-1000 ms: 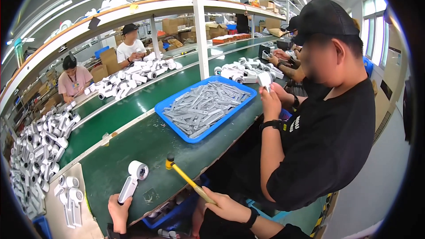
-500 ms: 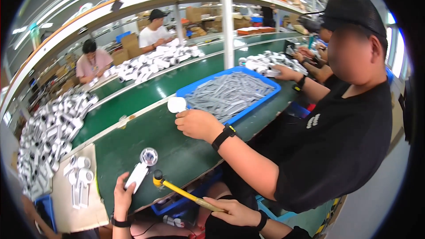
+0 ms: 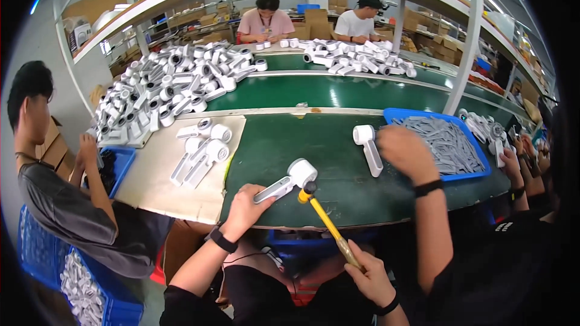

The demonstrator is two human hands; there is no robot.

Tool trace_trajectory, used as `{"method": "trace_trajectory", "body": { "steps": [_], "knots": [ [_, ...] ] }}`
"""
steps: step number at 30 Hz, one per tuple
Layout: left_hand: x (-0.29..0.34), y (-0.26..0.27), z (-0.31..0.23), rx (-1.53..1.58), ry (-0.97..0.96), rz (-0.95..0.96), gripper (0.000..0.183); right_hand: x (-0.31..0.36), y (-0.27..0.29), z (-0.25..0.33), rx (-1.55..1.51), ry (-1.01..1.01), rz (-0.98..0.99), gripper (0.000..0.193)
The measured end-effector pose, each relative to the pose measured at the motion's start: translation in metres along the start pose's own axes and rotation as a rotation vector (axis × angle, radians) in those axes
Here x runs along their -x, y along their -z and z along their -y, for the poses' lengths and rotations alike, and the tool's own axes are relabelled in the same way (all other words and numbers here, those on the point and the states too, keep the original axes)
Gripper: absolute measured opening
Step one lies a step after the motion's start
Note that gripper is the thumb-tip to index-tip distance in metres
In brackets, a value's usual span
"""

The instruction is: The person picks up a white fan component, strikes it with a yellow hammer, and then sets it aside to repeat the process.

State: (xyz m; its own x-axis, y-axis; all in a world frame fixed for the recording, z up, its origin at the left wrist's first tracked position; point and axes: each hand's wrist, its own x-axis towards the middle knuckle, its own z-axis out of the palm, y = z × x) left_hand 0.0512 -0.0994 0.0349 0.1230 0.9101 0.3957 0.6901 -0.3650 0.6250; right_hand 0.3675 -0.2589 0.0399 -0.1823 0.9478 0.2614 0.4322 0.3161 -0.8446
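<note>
White device (image 3: 289, 183): handle (image 3: 275, 191) in left hand (image 3: 244, 210), round head (image 3: 303, 172) beyond it.

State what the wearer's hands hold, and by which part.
Left hand: a white device, by its handle's end. Right hand: a yellow hammer, by its handle's end.

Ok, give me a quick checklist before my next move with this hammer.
1. Left hand gripping the white unit: ok, by its handle.
2. Right hand gripping the yellow hammer: ok.
3. Left hand apart from the hammer head: ok.
4. Co-worker's hand apart from the hammer: ok, it's beside the blue tray.
5. Hammer head touching the unit: cannot tell from this angle.
6. Unit resting on the green table: cannot tell.
</note>
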Motion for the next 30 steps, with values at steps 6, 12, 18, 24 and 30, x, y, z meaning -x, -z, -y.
{"method": "trace_trajectory", "body": {
  "steps": [6, 12, 18, 24, 30],
  "knots": [
    [-0.001, -0.013, -0.012, 0.077, 0.014, -0.081, 0.026, -0.042, -0.016, 0.031, 0.028, 0.152, -0.091, 0.053],
    [0.0, -0.02, -0.015, 0.063, 0.038, -0.123, 0.025, -0.051, -0.014, 0.038, 0.101, 0.261, -0.116, 0.052],
    [0.001, -0.026, -0.014, 0.09, 0.05, -0.17, 0.024, -0.048, -0.008, 0.031, 0.272, 0.183, 0.043, 0.053],
    [0.002, -0.028, -0.012, 0.158, 0.091, -0.183, 0.025, -0.052, -0.021, 0.028, 0.282, 0.174, 0.062, 0.05],
    [0.019, -0.03, -0.001, 0.129, 0.098, -0.286, 0.029, -0.045, -0.019, 0.04, 0.188, 0.217, 0.009, 0.051]
  ]
}}
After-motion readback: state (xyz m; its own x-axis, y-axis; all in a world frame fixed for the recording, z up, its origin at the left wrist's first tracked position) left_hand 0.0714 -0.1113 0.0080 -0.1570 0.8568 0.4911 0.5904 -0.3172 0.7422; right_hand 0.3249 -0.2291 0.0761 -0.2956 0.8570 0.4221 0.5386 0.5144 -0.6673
